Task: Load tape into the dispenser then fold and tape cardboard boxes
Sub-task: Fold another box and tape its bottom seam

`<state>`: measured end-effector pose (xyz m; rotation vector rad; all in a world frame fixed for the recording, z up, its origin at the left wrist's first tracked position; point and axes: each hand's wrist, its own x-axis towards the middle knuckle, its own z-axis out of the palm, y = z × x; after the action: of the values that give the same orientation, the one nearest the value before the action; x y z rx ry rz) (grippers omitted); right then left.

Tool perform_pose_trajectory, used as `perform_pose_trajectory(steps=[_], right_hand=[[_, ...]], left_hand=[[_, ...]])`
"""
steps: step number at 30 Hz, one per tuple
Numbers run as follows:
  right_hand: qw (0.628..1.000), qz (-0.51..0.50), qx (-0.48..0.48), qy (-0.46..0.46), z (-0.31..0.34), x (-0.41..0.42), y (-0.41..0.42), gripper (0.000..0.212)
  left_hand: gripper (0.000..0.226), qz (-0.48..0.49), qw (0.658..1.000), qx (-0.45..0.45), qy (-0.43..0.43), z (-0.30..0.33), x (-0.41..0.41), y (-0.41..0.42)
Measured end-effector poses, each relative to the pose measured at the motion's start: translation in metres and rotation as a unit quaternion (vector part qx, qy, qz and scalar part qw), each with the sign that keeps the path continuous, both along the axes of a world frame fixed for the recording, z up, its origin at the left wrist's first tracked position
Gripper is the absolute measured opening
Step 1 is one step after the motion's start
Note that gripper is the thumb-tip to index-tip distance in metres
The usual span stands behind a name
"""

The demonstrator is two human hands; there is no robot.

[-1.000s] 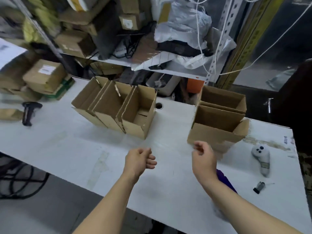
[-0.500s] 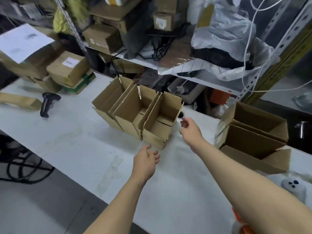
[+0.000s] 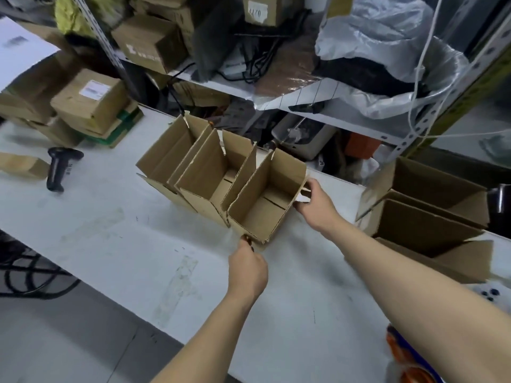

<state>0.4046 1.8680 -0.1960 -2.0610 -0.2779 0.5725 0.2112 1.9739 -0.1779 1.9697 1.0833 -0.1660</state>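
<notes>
Three open-topped cardboard boxes stand in a row on the white table (image 3: pixel 116 244). The nearest one (image 3: pixel 262 208) is held from both sides. My right hand (image 3: pixel 315 203) grips its far right flap, thumb over the edge. My left hand (image 3: pixel 247 269) pinches its near bottom corner. The middle box (image 3: pixel 210 172) and the far box (image 3: pixel 168 153) lean against it. Two more open boxes (image 3: pixel 431 217) stand at the right. An orange and blue tape dispenser (image 3: pixel 406 357) shows partly at the bottom right, under my right forearm.
A black barcode scanner (image 3: pixel 59 167) lies at the left of the table. Sealed parcels (image 3: pixel 88 103) are stacked at the back left. A cluttered metal shelf (image 3: pixel 318 106) with bags and cables runs behind the table. A white controller (image 3: pixel 489 293) peeks out at the right edge.
Both hands have reached forward and taken hold of the nearest box; they were held free above the table before. The camera has swung left and closer to the row of boxes.
</notes>
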Motion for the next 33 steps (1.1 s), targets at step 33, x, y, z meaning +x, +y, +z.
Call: perform_pose_trajectory(steps=[33], right_hand=[[0.96,-0.23,-0.03,0.156,-0.006,-0.217,-0.234,0.064]], left_hand=[[0.03,-0.093,0.995,-0.027,-0.024,-0.009,-0.061,-0.071]])
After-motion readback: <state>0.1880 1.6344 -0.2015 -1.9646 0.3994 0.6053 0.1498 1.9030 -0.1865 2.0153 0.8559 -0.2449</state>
